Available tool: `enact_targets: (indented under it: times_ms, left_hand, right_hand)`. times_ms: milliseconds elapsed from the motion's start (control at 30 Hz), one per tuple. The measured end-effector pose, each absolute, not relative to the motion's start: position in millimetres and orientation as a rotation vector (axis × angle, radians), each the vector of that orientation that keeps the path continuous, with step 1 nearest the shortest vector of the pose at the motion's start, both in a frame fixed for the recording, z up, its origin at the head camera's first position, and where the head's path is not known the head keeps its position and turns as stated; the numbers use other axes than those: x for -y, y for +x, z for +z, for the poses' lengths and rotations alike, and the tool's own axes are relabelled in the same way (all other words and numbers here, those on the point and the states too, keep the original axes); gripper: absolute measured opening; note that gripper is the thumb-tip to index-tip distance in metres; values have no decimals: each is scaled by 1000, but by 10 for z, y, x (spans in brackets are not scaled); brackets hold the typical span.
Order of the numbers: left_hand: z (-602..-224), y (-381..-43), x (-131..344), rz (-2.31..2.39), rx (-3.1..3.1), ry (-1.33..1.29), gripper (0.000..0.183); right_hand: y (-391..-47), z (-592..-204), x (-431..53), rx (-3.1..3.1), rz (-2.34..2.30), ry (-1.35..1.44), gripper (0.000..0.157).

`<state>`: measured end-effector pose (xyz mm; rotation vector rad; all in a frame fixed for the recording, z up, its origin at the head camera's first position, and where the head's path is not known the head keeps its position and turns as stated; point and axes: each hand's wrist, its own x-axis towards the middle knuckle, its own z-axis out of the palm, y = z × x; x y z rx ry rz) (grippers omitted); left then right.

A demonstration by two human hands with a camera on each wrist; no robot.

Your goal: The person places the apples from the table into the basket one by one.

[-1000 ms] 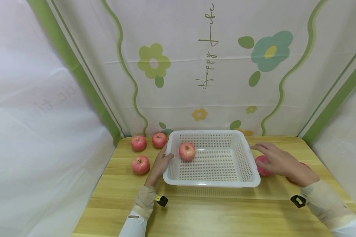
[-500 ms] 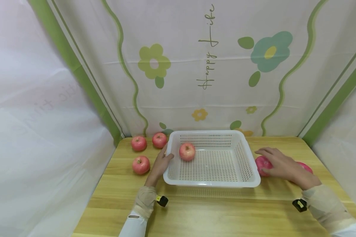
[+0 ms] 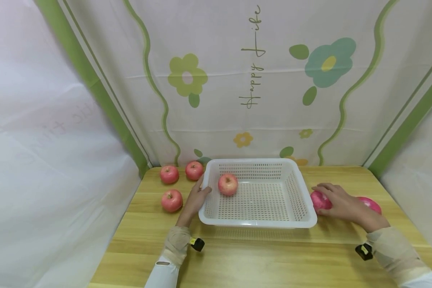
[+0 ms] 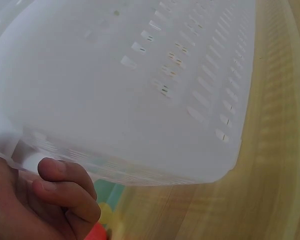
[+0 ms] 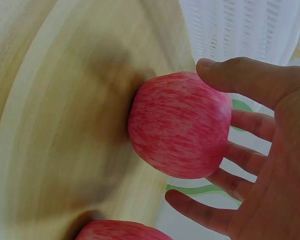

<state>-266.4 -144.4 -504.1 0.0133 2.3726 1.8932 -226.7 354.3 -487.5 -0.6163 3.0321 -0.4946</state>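
Observation:
A white perforated plastic basket [image 3: 257, 223] stands mid-table with one apple [image 3: 228, 185] inside, near its left wall. My left hand [image 3: 195, 201] grips the left rim; the left wrist view shows curled fingers [image 4: 70, 192] beneath the basket's edge. To the right of the basket, my right hand [image 3: 340, 203] holds a red apple [image 3: 319, 202] on the table. In the right wrist view, the thumb lies at one side of that apple [image 5: 180, 125], and several fingers reach behind it, partly hidden. The little finger appears apart from it.
Left of the basket sit 3 more apples: a back-left one [image 3: 169, 175], a back one [image 3: 194, 171] and a nearer one [image 3: 171, 201]. Another apple [image 3: 370, 205] lies behind my right wrist. A patterned curtain [image 3: 216, 100] encloses the wooden table [image 3: 259, 260].
My right hand has come down and its fingers and thumb have closed in around the apple beside the basket. My left hand and the basket have stayed in place.

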Motion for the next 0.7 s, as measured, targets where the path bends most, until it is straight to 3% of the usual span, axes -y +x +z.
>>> enact_targets:
  times_ms: [700]
  left_hand:
    - [-5060, -2660, 1454, 1912, -2371, 42, 70]
  right_hand:
    - [-2289, -4970, -3552, -3023, -555, -598, 75]
